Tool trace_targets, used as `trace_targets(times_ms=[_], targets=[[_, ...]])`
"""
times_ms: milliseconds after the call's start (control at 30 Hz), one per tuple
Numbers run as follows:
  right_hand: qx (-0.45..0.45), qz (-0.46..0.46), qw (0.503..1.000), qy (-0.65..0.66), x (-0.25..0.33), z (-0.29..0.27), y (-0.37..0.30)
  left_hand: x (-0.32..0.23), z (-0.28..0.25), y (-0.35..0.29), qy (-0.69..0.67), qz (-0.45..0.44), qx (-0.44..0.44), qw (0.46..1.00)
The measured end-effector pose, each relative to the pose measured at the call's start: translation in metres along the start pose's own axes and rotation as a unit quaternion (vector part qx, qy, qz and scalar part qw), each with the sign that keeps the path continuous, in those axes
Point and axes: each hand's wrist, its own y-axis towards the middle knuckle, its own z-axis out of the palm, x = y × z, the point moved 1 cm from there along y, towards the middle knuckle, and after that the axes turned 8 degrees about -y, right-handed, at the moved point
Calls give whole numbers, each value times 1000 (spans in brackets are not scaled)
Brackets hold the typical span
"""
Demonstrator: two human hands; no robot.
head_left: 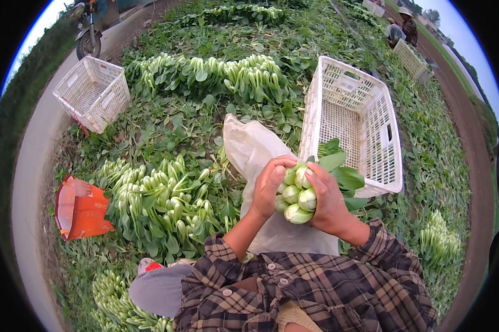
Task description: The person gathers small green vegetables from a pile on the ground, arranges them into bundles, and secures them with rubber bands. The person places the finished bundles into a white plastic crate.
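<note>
A bunch of bok choy (298, 198) is clasped between my two hands, its pale green stem ends facing up toward me. My left hand (269, 191) cups the bunch from the left, while my right hand (329, 203) wraps round it from the right. Dark green leaves stick out past my right hand, toward the near end of a white plastic crate (379, 141). Beneath the bunch and in front of me a whitish sheet (255, 145) is spread. The crate's visible floor is bare mesh; its near left corner is partly hidden by leaves.
Heaps of cut bok choy lie to the left (161, 193), and a long row of bok choy (205, 72) runs farther ahead. An orange bag (83, 209) and another white crate (97, 99) stand at the left. Far right, a person (409, 29) is beside a crate (411, 60).
</note>
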Motion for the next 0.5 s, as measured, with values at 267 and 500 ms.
trace_targets(times_ms=[267, 500], targets=[[20, -33, 998, 44, -18, 13, 1, 11, -7, -2, 78, 13, -14, 997], [55, 11, 997, 61, -11, 15, 6, 27, -24, -2, -4, -22, -35, 999]])
